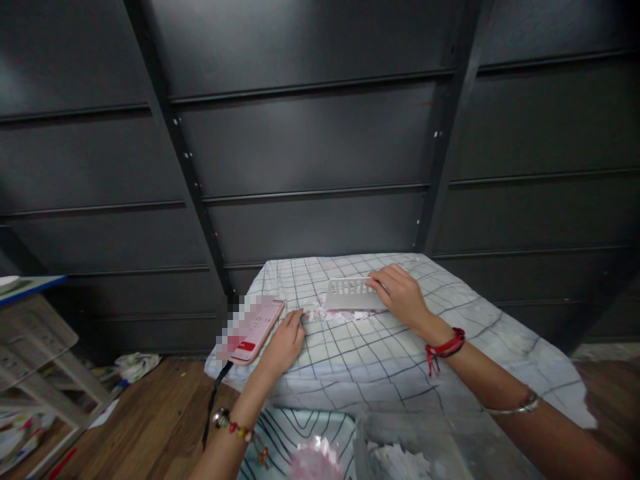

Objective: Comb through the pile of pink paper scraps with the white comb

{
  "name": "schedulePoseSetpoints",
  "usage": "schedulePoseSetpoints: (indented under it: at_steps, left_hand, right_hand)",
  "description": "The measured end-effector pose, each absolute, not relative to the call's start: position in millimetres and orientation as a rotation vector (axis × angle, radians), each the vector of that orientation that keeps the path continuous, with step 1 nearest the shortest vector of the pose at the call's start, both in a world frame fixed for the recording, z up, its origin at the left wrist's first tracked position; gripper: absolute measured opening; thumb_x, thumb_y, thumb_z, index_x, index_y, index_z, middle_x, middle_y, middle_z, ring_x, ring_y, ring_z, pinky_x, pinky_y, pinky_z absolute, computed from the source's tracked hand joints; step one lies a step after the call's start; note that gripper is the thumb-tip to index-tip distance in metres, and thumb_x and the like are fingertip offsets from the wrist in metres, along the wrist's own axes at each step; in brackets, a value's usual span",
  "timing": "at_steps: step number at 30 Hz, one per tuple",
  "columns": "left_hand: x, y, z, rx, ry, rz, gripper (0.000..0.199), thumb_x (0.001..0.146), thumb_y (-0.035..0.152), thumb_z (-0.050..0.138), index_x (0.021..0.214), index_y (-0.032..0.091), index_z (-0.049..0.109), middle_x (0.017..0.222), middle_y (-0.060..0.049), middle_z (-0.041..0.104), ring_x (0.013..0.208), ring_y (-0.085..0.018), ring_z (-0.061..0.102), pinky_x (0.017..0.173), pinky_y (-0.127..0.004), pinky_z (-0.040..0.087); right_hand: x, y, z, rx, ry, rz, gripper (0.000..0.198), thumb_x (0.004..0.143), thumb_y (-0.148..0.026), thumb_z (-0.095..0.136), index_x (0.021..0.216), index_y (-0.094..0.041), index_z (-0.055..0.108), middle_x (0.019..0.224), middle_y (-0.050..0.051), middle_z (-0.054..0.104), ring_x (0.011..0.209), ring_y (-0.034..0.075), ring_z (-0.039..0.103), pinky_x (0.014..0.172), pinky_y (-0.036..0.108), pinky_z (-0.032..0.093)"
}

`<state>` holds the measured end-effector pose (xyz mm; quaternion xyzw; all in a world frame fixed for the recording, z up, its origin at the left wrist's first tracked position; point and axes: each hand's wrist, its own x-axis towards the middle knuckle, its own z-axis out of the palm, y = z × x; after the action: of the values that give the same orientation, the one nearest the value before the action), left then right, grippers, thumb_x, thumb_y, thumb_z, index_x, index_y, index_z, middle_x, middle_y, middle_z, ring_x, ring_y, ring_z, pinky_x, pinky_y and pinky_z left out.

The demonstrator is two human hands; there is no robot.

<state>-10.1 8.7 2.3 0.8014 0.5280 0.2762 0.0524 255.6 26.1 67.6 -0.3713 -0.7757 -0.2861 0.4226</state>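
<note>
My right hand [400,293] grips the right end of a flat, pale grey card-like holder [347,300], fingers over its top edge. The holder tilts up from the cloth, and a row of small whitish shapes runs along its upper part; what they are is too small to tell. Below its lower edge lie scattered small pink and white pieces [345,315]. Resting on the cloth to their left, my left hand [287,340] has its fingers stretched out, the fingertips by the nearest pieces. Just left of that hand lies a pink phone [257,330] with its screen lit.
A white checked cloth [425,373] covers the low table. Nearer me are a striped tray [270,427] with a pink shiny packet [316,460] and a clear plastic box [450,440] holding white scraps. A dark panelled wall [310,147] stands behind; a shelf unit [45,347] is left.
</note>
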Motion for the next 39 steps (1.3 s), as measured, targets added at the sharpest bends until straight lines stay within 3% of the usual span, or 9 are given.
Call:
schedulePoseSetpoints:
  at_steps: [12, 39]
  left_hand:
    - [-10.8, 9.3, 1.3, 2.389, 1.603, 0.905, 0.041, 0.085, 0.016, 0.030, 0.123, 0.009, 0.042, 0.124, -0.016, 0.051, 0.117, -0.023, 0.046, 0.102, -0.042, 0.031]
    - [-12.2, 7.6, 1.2, 2.360, 1.598, 0.881, 0.044, 0.084, 0.016, 0.028, 0.126, 0.006, 0.038, 0.123, -0.019, 0.050, 0.115, -0.024, 0.047, 0.100, -0.042, 0.033]
  right_hand:
    - [208.1, 44.9, 70.8, -1.009, -2.031, -0.757, 0.026, 0.087, -0.029, 0.044, 0.072, -0.016, 0.061, 0.069, 0.005, 0.060, 0.069, 0.016, 0.050, 0.062, 0.028, 0.035]
    - [212.6, 33.1, 80.5, -1.029, -2.043, -0.865, 0.025, 0.086, -0.027, 0.046, 0.068, -0.016, 0.061, 0.065, 0.004, 0.059, 0.066, 0.015, 0.050, 0.058, 0.027, 0.033]
